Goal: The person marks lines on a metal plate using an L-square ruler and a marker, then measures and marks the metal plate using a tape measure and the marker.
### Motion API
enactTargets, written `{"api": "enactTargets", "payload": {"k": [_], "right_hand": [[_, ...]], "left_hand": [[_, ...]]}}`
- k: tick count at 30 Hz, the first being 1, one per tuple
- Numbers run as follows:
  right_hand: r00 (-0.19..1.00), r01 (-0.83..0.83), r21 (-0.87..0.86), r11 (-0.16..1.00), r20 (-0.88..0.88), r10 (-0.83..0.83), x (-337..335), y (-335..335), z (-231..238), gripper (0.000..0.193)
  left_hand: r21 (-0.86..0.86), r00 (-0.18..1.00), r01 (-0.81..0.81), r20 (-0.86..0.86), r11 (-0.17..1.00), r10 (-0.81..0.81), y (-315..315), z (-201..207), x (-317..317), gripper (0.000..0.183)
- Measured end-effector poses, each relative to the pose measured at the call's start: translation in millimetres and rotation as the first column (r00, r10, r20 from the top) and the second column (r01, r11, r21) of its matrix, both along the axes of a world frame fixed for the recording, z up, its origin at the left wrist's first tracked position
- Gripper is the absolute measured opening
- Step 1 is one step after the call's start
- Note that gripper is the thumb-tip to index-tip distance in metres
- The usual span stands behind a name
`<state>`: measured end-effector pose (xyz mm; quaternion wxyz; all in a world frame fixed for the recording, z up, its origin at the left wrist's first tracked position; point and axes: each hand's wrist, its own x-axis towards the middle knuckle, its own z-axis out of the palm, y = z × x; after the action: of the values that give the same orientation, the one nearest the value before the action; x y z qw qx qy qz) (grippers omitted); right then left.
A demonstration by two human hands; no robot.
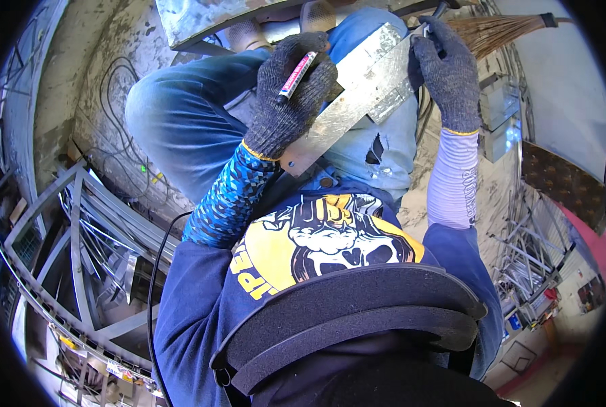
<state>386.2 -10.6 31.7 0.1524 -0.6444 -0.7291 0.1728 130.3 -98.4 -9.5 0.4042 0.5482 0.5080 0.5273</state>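
A red-and-white marker with a dark end lies slantwise across my gloved left hand, held by its curled fingers. That hand is beside a long flat metal strip, which slopes across my lap and has a small hole near its lower end. My gloved right hand closes on the strip's upper end, with thumb and fingers bent around the edge. Another shiny flat metal piece lies against the strip, over my jeans. Exactly how the two pieces meet is partly hidden by my hands.
A metal sheet or box stands beyond my left leg. A straw broom lies at the far right. Metal frames and bars are stacked at left, with more metal stock at right. Dark cables run over the floor.
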Motion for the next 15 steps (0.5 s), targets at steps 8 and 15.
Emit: {"api": "enactTargets", "payload": {"k": [8,15], "right_hand": [[1.000,-0.004,0.015,1.000,0.004,0.004,-0.5,-0.4,1.0,0.053],[1.000,-0.005,0.003,1.000,0.003,0.005,-2.8,-0.4,3.8,0.051]], "left_hand": [[-0.016,1.000,0.009,0.016,1.000,-0.008,-0.9,0.3,-0.3,0.030],[-0.047,0.999,0.008,0.044,0.999,-0.006,-1.7,-1.1,-0.4,0.030]]}}
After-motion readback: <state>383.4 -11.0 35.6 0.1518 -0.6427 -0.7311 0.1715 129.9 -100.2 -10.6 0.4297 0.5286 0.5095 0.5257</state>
